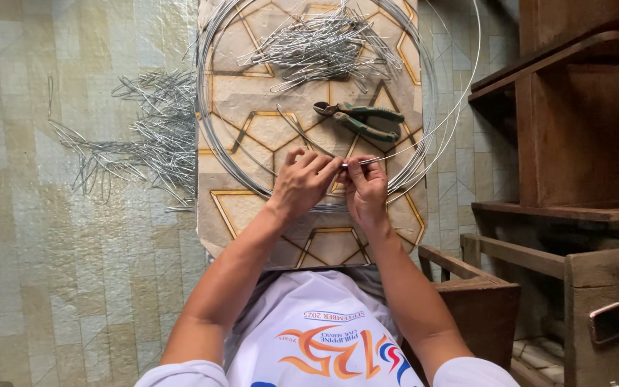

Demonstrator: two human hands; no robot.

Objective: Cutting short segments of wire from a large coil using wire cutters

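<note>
Both hands pinching thin steel wire at the desk's near-centre.

Left hand (pixel 301 180) and right hand (pixel 364 188): fingers pressed together on a short bright wire piece (pixel 364 162). One large wire coil (pixel 213 107) rings the patterned desk (pixel 231 215). One pair of green-handled pliers (pixel 360 118) mid-desk; one heap of bent wire pieces (pixel 324 43) at far edge, another heap (pixel 148 129) on the floor.

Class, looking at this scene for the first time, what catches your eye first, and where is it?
Both hands, left hand and right hand, pinch a thin wire at the centre of a big wire coil. Green-handled pliers lie just beyond, with heaps of bent wire pieces at top and left.
</note>
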